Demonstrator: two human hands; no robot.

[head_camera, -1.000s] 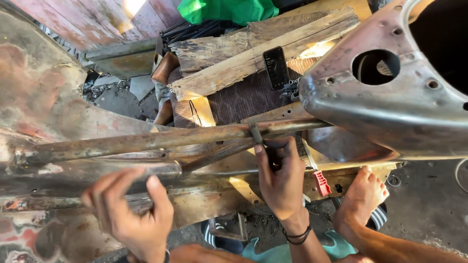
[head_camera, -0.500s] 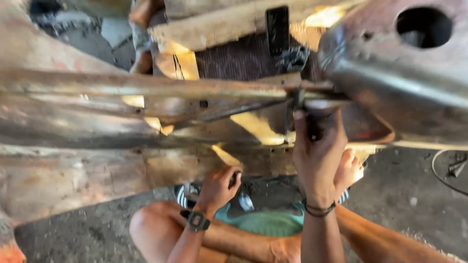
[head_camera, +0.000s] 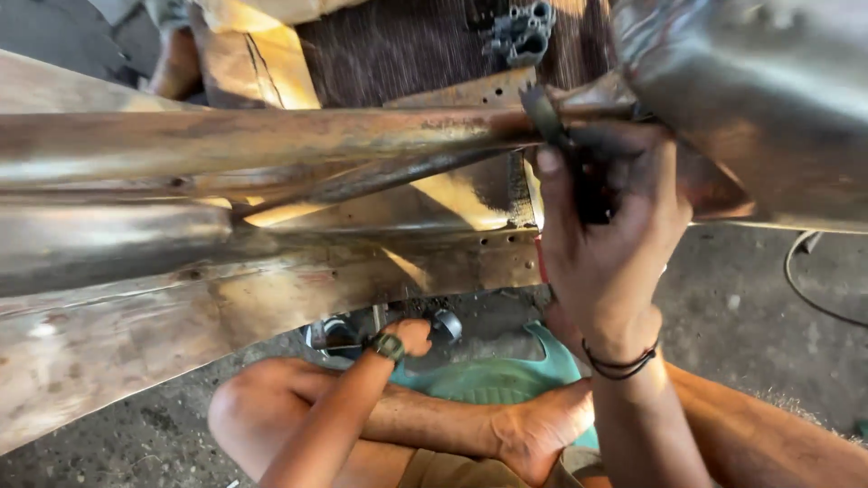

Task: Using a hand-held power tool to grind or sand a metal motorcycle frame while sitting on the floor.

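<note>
My right hand [head_camera: 610,239] is raised and closed around a dark metal tool [head_camera: 545,116] set against the rusty bar [head_camera: 271,140] of a bare metal frame. A thin red strip [head_camera: 540,259] shows beside the palm. A dark band sits on that wrist. My left hand [head_camera: 414,336], with a watch [head_camera: 390,346] on its wrist, reaches down under the frame's edge to some round metal parts [head_camera: 445,323] on the ground. Its fingers are curled, and whether they hold anything is hidden. My crossed legs and a bare foot [head_camera: 533,425] lie below.
A wide rusty sheet-metal panel [head_camera: 136,298] fills the left side. A large curved grey metal body [head_camera: 759,99] hangs at upper right. Wooden blocks [head_camera: 271,63] and dark cloth lie behind the frame. A cable [head_camera: 800,271] trails over the concrete floor at right.
The view has closed in on the frame. My left hand came off the panel and dropped to the parts on the ground. My right hand stayed on the tool at the bar.
</note>
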